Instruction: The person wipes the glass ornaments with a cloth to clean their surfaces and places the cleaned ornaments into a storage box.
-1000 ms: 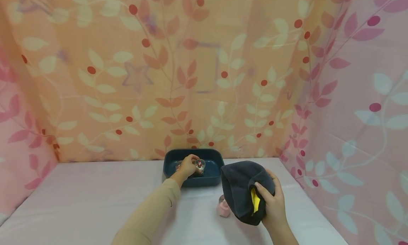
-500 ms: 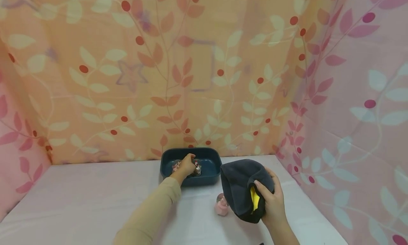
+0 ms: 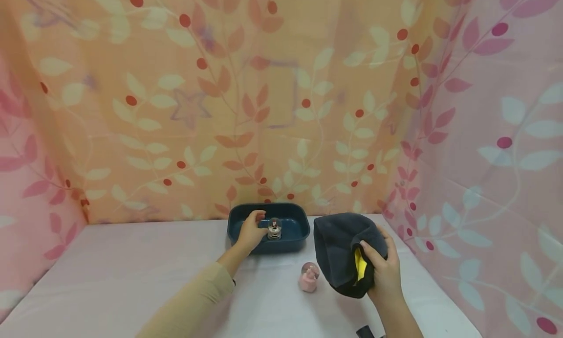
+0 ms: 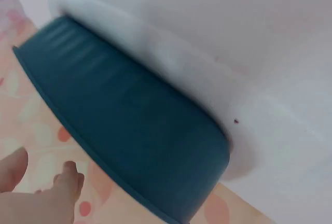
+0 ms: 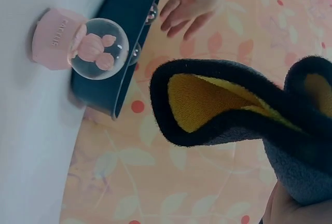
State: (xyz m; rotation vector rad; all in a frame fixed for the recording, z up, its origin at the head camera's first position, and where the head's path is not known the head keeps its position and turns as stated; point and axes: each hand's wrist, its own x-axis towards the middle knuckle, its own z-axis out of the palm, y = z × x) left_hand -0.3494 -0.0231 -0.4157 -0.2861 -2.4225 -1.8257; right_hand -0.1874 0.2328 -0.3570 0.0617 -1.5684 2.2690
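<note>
My left hand is over the left part of a dark blue bin, its fingers apart with nothing between them. In the bin, just right of the fingertips, a small snow globe stands upright. The right wrist view shows another clear globe above the bin's rim, below the left hand. My right hand grips a bunched, thick cloth, dark grey outside and yellow inside, raised above the table. A pink snow globe stands on the table, left of the cloth.
A white sheet covers the table. Leaf-patterned curtains hang close behind the bin and along both sides. A small black object lies at the front edge, below the right forearm.
The left hand has drawn back leftward from the globe in the bin, which now shows fully. Still gripping the cloth, the right hand has shifted slightly right, leaving more of the pink globe visible.
</note>
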